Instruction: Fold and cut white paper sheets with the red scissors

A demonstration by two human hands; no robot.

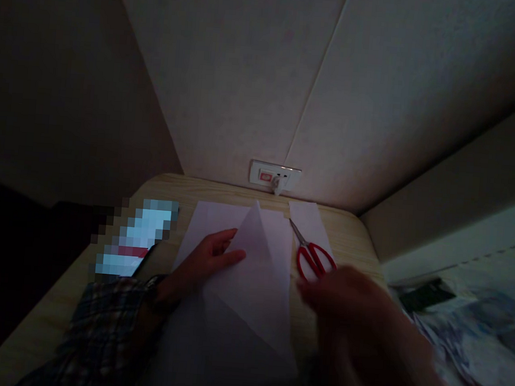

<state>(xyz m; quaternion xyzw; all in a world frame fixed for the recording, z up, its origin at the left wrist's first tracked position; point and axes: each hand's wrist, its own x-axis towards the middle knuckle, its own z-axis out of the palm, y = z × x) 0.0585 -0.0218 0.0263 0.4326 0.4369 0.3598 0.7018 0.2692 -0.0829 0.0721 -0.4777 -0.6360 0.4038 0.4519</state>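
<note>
My left hand (210, 255) grips a folded sheet of white paper (251, 270), thumb on its front and the fingers partly behind it. The paper's pointed tip stands up, and a crease runs across its lower part. More flat white paper (195, 221) lies underneath. Blurred by motion, my right hand (342, 301) is at the right, close to the red handles of a pair of scissors (309, 250). Whether its fingers touch the handles cannot be made out. The scissors lie with their tips pointing to the upper left, over a narrow white paper strip (307, 215).
A phone (140, 237) with a lit, pixelated screen lies at the left of the light wooden table (169, 186). Behind the table, a wall socket (275, 175) holds a white plug. Plastic-wrapped items (473, 335) are at the right, beyond the table edge.
</note>
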